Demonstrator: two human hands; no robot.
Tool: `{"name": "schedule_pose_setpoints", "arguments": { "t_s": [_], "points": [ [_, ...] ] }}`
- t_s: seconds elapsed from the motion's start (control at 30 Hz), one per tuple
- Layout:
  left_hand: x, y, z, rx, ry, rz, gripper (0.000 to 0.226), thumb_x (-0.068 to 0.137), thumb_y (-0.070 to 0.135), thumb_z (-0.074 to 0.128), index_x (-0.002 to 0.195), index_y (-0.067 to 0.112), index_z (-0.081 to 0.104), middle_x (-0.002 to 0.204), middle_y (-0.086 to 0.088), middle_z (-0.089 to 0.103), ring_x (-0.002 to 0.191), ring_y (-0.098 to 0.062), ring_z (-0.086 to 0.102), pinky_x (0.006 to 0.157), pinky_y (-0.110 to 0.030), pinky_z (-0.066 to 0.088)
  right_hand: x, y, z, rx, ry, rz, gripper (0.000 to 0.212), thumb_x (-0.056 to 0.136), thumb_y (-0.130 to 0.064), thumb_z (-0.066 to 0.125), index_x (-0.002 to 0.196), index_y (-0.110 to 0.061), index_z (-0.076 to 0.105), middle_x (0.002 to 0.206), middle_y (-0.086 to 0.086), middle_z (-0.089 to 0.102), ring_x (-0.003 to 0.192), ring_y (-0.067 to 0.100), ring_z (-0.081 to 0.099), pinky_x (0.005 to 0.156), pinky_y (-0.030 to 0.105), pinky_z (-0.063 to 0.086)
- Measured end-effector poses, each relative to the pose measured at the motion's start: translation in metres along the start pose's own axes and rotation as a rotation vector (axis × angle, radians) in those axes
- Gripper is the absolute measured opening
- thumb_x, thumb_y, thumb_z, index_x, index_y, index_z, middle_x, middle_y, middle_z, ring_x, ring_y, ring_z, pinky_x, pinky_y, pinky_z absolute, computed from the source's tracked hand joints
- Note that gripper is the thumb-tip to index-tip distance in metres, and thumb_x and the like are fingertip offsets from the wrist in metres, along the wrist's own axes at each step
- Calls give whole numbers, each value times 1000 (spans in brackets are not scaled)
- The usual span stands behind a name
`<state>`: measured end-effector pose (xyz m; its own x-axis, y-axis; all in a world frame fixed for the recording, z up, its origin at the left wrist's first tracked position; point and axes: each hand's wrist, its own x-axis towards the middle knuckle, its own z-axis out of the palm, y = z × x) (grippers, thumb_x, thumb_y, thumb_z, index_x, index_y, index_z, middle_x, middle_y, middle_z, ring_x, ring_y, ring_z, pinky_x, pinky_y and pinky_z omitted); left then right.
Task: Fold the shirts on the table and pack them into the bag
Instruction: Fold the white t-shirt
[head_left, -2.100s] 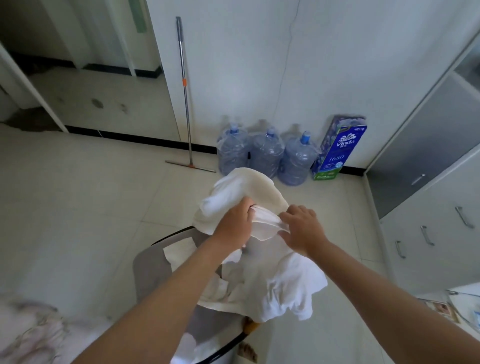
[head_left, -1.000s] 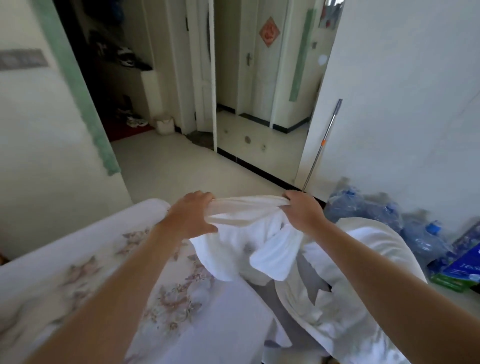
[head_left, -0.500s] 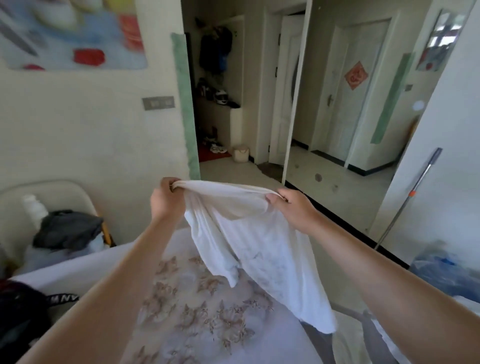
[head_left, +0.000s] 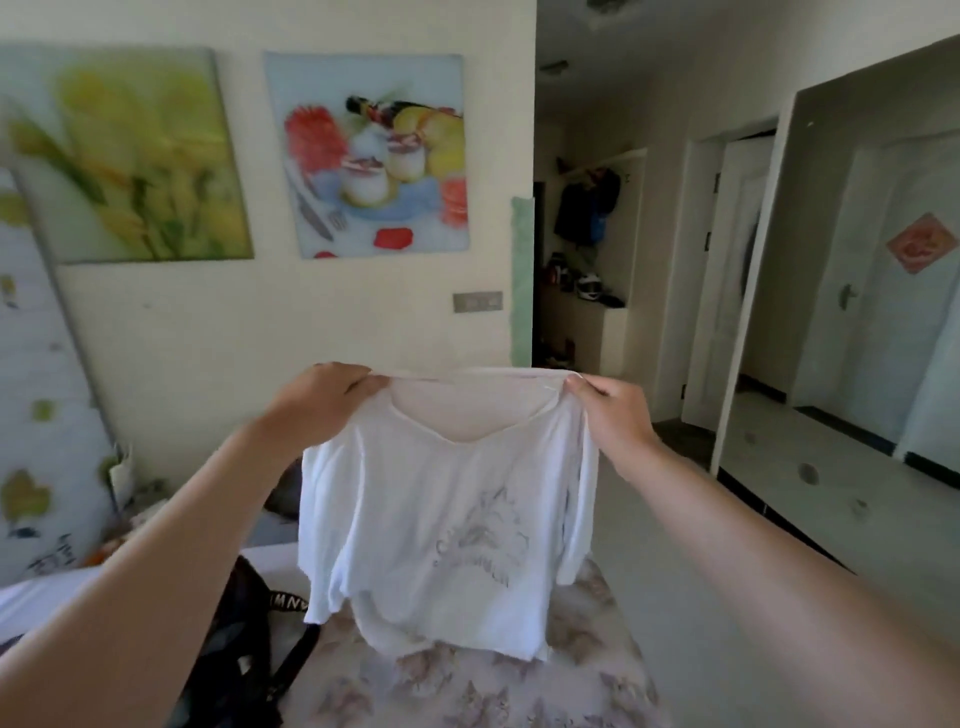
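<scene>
Moved: shirt (head_left: 447, 519) now spread open, hanging above bench (head_left: 467, 691).
Hold: left hand (head_left: 322, 400), right hand (head_left: 608, 415) pinch its shoulders.
Handling: light, limp.

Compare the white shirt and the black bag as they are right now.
The white shirt hangs in the air, gripped at its shoulders by the left hand and right hand; the black bag lies slumped on the table. The shirt bears a grey print; the bag a white-lettered strap. Both are limp fabric.
</scene>
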<state>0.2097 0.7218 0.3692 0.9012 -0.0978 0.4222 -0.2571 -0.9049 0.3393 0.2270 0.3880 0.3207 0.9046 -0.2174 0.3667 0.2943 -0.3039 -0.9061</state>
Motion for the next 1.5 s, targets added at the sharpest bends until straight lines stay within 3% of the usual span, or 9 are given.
{"name": "schedule_pose_setpoints", "arguments": {
  "t_s": [0.2, 0.37, 0.47, 0.63, 0.73, 0.83, 1.2, 1.37, 1.5],
  "points": [
    [-8, -25, -54, -119, 304, 58, 22, 103, 18, 46, 112, 18, 66, 98, -11, 69, 87, -26, 58, 75, -30, 38, -8, -56, 19, -18, -6, -252, 43, 102, -33, 51, 83, 5, 60, 70, -1, 51, 62, 8, 44, 63, 30, 36],
    [-15, -52, -79, -106, 410, 45, 17, 103, 19, 44, 107, 8, 56, 93, -17, 63, 86, -34, 56, 69, -34, 32, -14, -95, 53, 45, -210, -137, 54, 101, -43, 50, 82, 8, 54, 68, 21, 47, 67, 19, 48, 68, 31, 35],
    [-15, -85, -72, -154, 307, -39, 28, 103, 26, 47, 88, 5, 59, 86, -13, 62, 86, -34, 57, 68, -34, 33, -20, -91, 72, 123, -379, -7, 34, 101, -29, 53, 87, -3, 70, 77, 5, 72, 72, 21, 69, 64, 21, 49],
    [-27, -137, -19, -124, -118, -191, 50, 104, 46, 37, 95, 6, 67, 103, -15, 66, 102, -33, 59, 79, -33, 38, -29, -38, 107, -336, -425, 40, 20, 87, -14, 67, 69, -10, 59, 63, -3, 56, 65, 16, 54, 57, 28, 33],
    [-40, -169, 22, -150, -357, -166, 52, 78, 74, 53, 71, 22, 57, 73, 4, 59, 73, -20, 58, 67, -31, 40, -37, 8, 125, -551, -414, 80, 23, 90, -25, 69, 71, -11, 68, 62, -4, 57, 61, 11, 52, 53, 27, 30],
    [-50, -194, 59, -129, -513, -77, 43, 69, 53, 81, 72, 25, 50, 70, 10, 51, 65, -10, 47, 59, -21, 35, -41, 56, 135, -593, -417, 160, 30, 90, -33, 71, 67, -15, 66, 62, -3, 57, 60, 12, 51, 55, 29, 31],
    [-27, -250, 204, 172, -403, -194, 29, 102, 22, 40, 112, 24, 67, 114, 0, 63, 99, -26, 64, 70, -34, 49, -13, 194, 198, -783, -439, 403, 47, 90, -40, 63, 53, -12, 58, 49, 0, 60, 52, 23, 63, 54, 26, 46],
    [3, -260, 261, -294, -259, -524, 25, 101, 22, 39, 123, 13, 50, 117, -9, 65, 100, -30, 63, 84, -41, 53, 19, 225, 246, -605, -288, 374, 22, 97, -29, 53, 101, -18, 72, 113, 5, 74, 106, 26, 67, 87, 29, 50],
    [-14, -268, 301, -251, -435, -441, 78, 100, 14, 49, 157, 29, -2, 165, -1, 2, 151, -23, 6, 120, -36, 16, 0, 255, 266, -573, -591, 381, 89, 96, -22, 61, 159, -30, -1, 166, -3, 14, 145, 21, 32, 109, 30, 33]
  ]
}}
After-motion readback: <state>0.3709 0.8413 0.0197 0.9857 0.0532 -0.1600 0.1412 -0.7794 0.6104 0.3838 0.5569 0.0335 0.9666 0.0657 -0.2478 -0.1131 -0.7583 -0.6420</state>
